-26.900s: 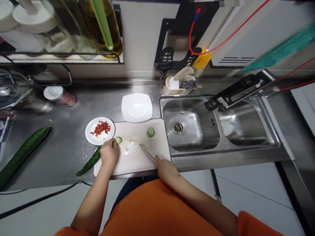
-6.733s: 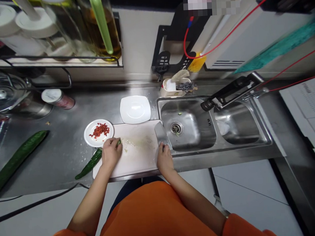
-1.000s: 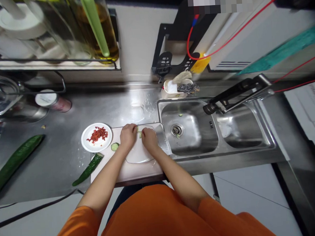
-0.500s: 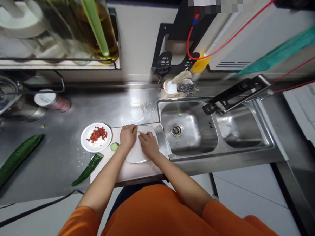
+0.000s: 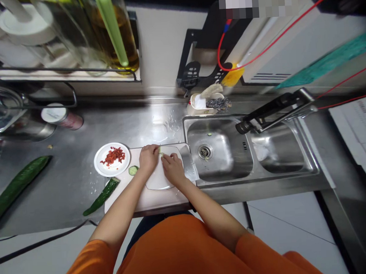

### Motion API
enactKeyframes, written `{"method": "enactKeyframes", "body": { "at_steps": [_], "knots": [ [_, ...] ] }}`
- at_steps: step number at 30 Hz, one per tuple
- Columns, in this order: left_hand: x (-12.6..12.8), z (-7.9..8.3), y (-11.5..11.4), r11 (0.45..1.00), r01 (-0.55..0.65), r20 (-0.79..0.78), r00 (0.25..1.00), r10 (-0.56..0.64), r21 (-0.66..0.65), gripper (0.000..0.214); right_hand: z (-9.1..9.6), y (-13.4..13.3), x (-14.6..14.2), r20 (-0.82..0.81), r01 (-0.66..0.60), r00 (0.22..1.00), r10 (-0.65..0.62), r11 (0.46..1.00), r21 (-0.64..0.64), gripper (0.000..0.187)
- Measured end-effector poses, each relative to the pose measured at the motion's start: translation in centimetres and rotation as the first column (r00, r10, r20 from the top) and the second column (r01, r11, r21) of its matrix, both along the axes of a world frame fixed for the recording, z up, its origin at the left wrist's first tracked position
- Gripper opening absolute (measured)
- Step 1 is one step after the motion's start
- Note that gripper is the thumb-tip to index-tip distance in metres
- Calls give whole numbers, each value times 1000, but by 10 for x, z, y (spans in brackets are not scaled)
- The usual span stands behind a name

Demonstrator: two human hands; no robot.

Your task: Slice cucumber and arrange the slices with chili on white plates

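Note:
My left hand (image 5: 149, 158) is over the far left side of a white plate (image 5: 159, 180), fingers bent and closed at a small pale-green cucumber slice (image 5: 161, 151). From the right, my right hand (image 5: 173, 168) meets the same slice with its thumb and fingertips; the fingers partly hide it. The plate rests on a light cutting board (image 5: 143, 200). Left of my left hand, a round cucumber slice (image 5: 133, 170) lies flat on the board. A cut cucumber piece (image 5: 102, 197) lies at the board's left edge. A broad metal blade (image 5: 189, 163) lies right of the plate.
A white dish (image 5: 99, 168) with chopped red bits stands behind the board's left corner. A whole cucumber (image 5: 18, 188) lies far left. To the right are a double sink (image 5: 226, 151) and a black faucet (image 5: 261, 112). A sponge holder (image 5: 196, 107) stands behind the sink.
The view has shifted very slightly. Both hands stay at the slice over the plate, and nothing else has visibly moved.

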State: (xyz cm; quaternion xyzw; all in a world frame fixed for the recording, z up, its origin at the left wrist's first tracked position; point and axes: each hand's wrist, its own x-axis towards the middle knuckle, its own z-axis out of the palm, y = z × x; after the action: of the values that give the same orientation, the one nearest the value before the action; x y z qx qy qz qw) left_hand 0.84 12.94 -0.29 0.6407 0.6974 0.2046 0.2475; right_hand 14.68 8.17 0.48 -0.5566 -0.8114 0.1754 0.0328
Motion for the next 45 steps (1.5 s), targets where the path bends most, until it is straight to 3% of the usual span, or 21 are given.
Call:
{"method": "enactKeyframes", "body": {
  "at_steps": [7,13,16,19,24,38,41,45],
  "knots": [
    [-12,17,-10,997,-76,51,996,75,29,23,4,-4,2,-54,28,998,-25,998,54,34],
    [-56,39,-66,963,-267,-88,960,264,-21,28,9,-20,14,-85,38,996,-35,999,38,31],
    [-72,36,-94,933,-343,-182,930,320,-109,30,8,-30,19,-93,31,995,-27,999,45,29],
    [-76,26,-106,928,-350,-211,924,319,-129,32,8,-38,22,-95,24,995,-19,998,54,28],
    [-72,16,-103,922,-364,-222,918,330,-133,35,10,-42,22,-86,12,996,-7,998,56,25],
    [-74,17,-100,834,-515,-66,856,512,-200,31,18,-46,20,-138,37,990,-37,999,-6,26],
    [-74,25,-99,811,-523,31,836,548,-263,29,16,-43,18,-235,52,969,-70,995,-79,25],
    [-67,33,-96,823,-465,301,774,557,-326,36,12,-33,12,-447,66,884,-138,982,-174,24]
  ]
}}
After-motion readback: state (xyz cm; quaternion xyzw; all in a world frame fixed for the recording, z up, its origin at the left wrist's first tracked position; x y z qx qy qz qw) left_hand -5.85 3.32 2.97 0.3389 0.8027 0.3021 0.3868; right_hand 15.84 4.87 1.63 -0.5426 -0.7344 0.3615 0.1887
